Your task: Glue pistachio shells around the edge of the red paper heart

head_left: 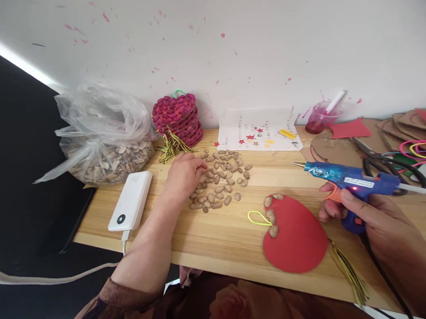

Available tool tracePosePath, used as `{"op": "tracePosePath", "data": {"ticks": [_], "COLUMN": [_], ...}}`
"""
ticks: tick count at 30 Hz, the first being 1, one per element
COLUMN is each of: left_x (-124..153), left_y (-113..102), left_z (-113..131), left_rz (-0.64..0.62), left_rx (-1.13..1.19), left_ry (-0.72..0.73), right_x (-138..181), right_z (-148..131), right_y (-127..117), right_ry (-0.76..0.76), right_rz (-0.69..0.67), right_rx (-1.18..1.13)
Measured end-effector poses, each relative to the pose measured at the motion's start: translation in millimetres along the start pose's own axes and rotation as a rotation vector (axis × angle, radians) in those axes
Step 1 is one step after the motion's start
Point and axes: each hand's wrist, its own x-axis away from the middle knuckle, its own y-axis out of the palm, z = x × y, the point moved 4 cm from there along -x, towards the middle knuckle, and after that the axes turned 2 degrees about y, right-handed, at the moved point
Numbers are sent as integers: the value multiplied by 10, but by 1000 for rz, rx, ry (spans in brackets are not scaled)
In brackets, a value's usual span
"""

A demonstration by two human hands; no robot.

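My left hand [183, 175] reaches into a scatter of peanut shells [222, 178] on the wooden table [218, 246], fingers curled over a few at the heap's left edge. My right hand [368, 212] grips a blue hot glue gun [347, 177] with its nozzle pointing left and a red light lit. A red paper heart [297, 238] lies in front of me, with three shells [272, 217] stuck along its upper left edge, a yellow loop [257, 218] on its left and a yellow tassel [348, 274] on its right.
A plastic bag of shells [103, 137] sits at the back left beside a white power bank [131, 200]. Finished magenta hearts [177, 118] lean on the wall. A sticker sheet [258, 130], pink cup [320, 117], scissors [382, 161], cardboard [405, 123] and coloured bands [420, 149] lie further right.
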Motion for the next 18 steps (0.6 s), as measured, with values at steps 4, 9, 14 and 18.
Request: {"op": "tracePosePath", "data": {"ticks": [4, 9, 14, 18], "left_x": [19, 1, -14, -18], "left_y": [-12, 4, -1, 15], "left_z": [2, 11, 44, 75], "left_rz": [43, 24, 10, -8], "left_rx": [17, -1, -87, -116], "left_ry": [15, 48, 61, 50], "right_x": [2, 27, 49, 59], "right_z": [7, -20, -49, -62], "right_y": [-8, 18, 52, 46], "right_ry": [-11, -19, -20, -46], "right_rz": [-26, -28, -31, -31], "right_rx": [-12, -25, -64, -52]}}
